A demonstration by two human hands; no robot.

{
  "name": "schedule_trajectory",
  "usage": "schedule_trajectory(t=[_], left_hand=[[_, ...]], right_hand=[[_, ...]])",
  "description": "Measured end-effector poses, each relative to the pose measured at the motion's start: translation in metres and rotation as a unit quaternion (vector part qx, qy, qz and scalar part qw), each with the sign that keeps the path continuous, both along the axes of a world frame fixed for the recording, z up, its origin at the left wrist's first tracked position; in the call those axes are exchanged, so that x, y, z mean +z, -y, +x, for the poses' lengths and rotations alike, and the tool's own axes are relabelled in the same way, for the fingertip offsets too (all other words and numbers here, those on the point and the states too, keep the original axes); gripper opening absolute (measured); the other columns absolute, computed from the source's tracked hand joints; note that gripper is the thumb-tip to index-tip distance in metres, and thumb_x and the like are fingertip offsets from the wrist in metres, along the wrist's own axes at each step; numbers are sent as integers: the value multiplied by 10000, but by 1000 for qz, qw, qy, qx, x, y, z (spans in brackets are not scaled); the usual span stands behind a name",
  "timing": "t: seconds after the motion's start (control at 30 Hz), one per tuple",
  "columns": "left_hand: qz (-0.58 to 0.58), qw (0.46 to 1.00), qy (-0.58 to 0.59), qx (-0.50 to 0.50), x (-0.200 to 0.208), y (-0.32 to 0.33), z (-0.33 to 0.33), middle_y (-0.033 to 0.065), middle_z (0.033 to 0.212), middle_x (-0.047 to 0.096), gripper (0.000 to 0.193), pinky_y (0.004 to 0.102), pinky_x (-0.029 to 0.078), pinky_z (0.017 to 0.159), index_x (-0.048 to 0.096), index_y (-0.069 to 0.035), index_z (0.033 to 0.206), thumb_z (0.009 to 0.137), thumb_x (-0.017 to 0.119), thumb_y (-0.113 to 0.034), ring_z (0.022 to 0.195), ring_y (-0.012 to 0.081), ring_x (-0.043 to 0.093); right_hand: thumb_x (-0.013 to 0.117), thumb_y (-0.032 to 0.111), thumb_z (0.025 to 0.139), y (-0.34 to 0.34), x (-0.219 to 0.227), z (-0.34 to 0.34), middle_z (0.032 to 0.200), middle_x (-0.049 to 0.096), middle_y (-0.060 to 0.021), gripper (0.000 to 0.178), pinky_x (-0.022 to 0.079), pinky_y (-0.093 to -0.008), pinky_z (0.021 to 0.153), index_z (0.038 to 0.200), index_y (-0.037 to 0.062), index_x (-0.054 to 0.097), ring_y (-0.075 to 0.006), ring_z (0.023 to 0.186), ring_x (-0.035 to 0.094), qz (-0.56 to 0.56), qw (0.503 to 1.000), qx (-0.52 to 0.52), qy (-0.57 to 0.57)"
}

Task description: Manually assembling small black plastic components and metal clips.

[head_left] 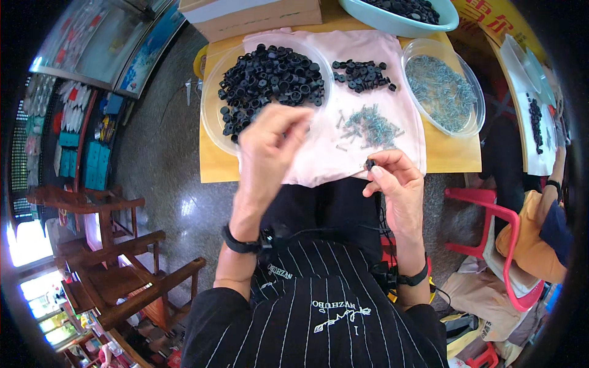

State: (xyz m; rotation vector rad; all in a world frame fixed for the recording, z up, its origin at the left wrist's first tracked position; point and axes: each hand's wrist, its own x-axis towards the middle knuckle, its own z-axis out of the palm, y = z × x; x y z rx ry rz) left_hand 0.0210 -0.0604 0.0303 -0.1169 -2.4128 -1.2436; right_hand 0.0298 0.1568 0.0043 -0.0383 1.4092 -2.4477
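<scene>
My left hand (270, 147) is over the near edge of a clear round tub (211, 126) heaped with small black plastic caps (270, 80). Its fingers are curled but smeared by motion, so what they hold, if anything, does not show. Between the thumb and forefinger of my right hand (397, 181) is a small black plastic part (370, 164), held just above the front edge of a pale pink cloth (319, 159). Beyond that hand, a loose pile of silvery screws (371, 127) lies on the cloth. Farther back is a cluster of black parts (362, 75).
A clear oval tub (477, 116) of screws stands at the right of the wooden table (454, 156). Behind are a light blue basin (451, 21) of black parts and a cardboard box (257, 21). A person (534, 221) sits at right beside a pink chair (485, 199).
</scene>
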Motion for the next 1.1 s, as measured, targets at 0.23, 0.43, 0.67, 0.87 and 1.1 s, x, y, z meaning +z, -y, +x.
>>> schedule_trajectory(t=[0.23,0.43,0.67,0.87,1.1], left_hand=[[-115,984,105,87,-15,31,-33,84,858,621,186,321,490,684,657,-19,963,803,687,-108,727,208,621],[-135,983,82,94,-25,31,-41,69,835,642,196,243,486,624,670,19,958,791,707,-78,659,122,602],[121,986,107,34,-13,26,-21,50,907,642,218,237,495,691,653,16,1035,817,661,11,756,89,593],[409,896,119,-128,7,-1,16,110,945,653,266,264,530,786,596,52,1111,846,624,53,861,147,650],[456,869,118,-154,16,-29,41,114,918,661,248,288,554,784,593,50,1103,856,610,61,843,175,673]], right_hand=[[632,-14,843,6,-6,-2,963,593,-58,178,555,-240,600,1018,-32,606,-93,816,576,13,1000,15,4],[627,-32,839,6,-4,-2,941,566,-48,189,563,-236,609,1027,-39,612,-88,837,562,24,999,20,-6],[631,-25,844,4,8,0,937,567,-43,202,564,-232,621,1045,-41,614,-84,841,561,19,999,6,-35],[641,10,864,3,22,6,936,611,-49,205,525,-208,598,1062,-38,619,-88,796,580,-11,999,9,-50],[649,53,877,7,22,20,1009,650,-84,224,524,-218,612,1083,-30,621,-91,784,606,-53,998,-26,-33]])
